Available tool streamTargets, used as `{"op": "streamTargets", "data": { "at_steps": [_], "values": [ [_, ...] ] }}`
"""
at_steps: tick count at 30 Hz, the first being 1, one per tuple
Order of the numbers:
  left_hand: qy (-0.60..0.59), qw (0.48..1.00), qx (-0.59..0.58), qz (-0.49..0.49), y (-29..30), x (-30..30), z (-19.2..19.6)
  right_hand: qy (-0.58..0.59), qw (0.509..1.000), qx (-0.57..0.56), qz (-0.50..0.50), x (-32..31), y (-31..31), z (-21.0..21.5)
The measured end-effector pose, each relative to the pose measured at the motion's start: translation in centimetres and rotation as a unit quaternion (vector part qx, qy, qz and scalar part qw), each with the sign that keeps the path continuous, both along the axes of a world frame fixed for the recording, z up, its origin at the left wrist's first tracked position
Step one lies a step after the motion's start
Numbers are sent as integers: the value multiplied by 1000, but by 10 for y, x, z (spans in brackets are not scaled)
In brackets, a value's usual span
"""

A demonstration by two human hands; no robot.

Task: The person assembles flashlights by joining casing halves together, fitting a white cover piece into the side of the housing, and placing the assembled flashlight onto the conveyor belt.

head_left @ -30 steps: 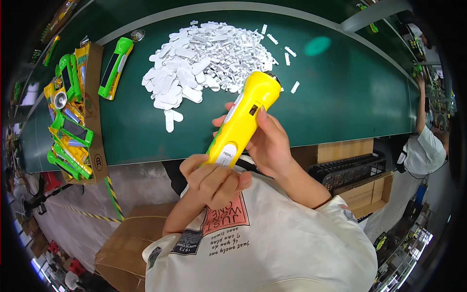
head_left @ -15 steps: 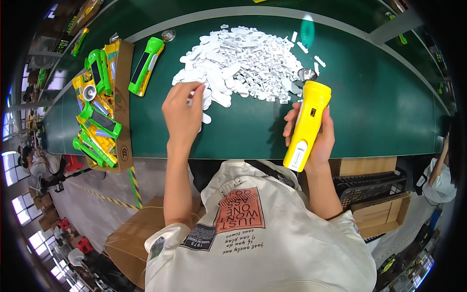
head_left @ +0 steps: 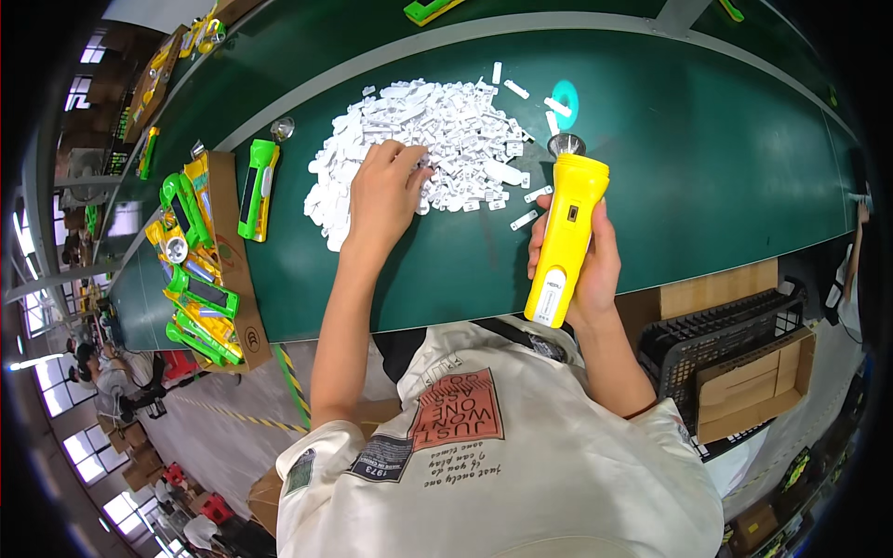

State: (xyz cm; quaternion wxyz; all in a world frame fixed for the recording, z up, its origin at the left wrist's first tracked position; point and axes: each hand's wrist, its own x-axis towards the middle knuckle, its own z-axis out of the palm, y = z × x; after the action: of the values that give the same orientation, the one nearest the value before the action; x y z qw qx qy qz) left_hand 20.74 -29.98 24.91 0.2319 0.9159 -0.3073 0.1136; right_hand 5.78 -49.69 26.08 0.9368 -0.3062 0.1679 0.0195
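My right hand (head_left: 595, 265) is wrapped around a yellow flashlight body (head_left: 566, 232), held tilted above the table's near edge. A white switch plate (head_left: 551, 296) sits on its lower end. Just beyond its wide end is a silver reflector cup (head_left: 566, 145); whether the two are joined I cannot tell. My left hand (head_left: 386, 191) reaches into a heap of small white plastic parts (head_left: 437, 116), fingers curled, thumb drawn toward them. Anything between those fingertips is too small or hidden to name. Several loose white parts (head_left: 524, 220) lie between the heap and the flashlight.
A cardboard box (head_left: 237, 279) of green and yellow flashlights stands at the left on the green table (head_left: 688, 167). Beside it lie another green flashlight (head_left: 256, 191) and a clear reflector (head_left: 282, 128). Below the table at right are a black crate (head_left: 684, 358) and an open carton (head_left: 753, 386).
My left hand has moved from the heap's near edge up into it, and some white parts are shifted. My right hand still holds the flashlight. The whole view has turned slightly.
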Motion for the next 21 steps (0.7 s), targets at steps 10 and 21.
{"op": "streamTargets", "data": {
  "at_steps": [10, 21],
  "values": [
    [-96, 994, 3, -59, -6, -2, 0, 16, 1000, -1, 10, 0, 1, 1],
    [-25, 967, -250, -51, -42, -99, 44, 8, 998, 52, 30, 2, 18, 4]
  ]
}}
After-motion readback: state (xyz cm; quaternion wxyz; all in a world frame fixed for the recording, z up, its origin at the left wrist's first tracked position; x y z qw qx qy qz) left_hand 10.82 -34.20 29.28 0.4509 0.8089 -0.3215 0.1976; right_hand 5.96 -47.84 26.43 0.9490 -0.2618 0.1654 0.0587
